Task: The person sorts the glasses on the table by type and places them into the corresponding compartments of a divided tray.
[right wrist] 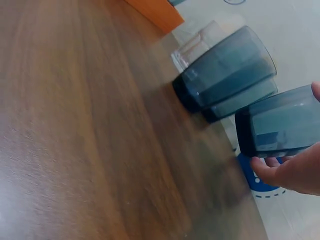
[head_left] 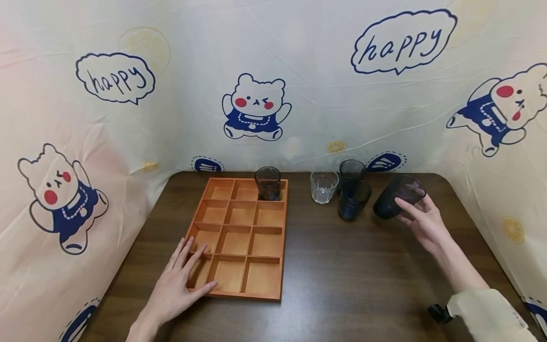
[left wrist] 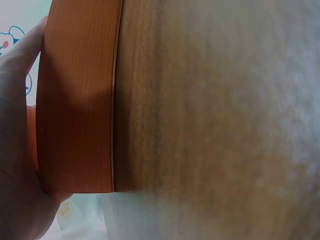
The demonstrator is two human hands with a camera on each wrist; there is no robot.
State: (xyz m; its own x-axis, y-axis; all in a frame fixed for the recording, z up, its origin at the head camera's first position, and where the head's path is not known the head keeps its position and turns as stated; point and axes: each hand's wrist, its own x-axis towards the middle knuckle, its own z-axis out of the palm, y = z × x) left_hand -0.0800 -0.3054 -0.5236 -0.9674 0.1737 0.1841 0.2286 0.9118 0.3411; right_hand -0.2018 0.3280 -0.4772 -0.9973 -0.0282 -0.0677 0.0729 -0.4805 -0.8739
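My right hand [head_left: 427, 225] grips a dark tinted glass [head_left: 393, 199] at the right of the table, its mouth leaning to the right. In the right wrist view the fingers wrap the glass's side, and its thick base faces the other glasses. My left hand [head_left: 173, 289] rests with spread fingers on the near left corner of a wooden compartment box [head_left: 235, 242]. The left wrist view shows that hand against the box's outer wall [left wrist: 77, 105]. One dark glass [head_left: 268, 185] stands upright in the far right compartment.
Between the box and my right hand stand a clear faceted glass [head_left: 323, 190] and two dark glasses, one nearer [head_left: 353, 204] and one partly hidden behind it [head_left: 352, 169]. A printed curtain [head_left: 316, 114] hangs around the brown table [head_left: 350, 285].
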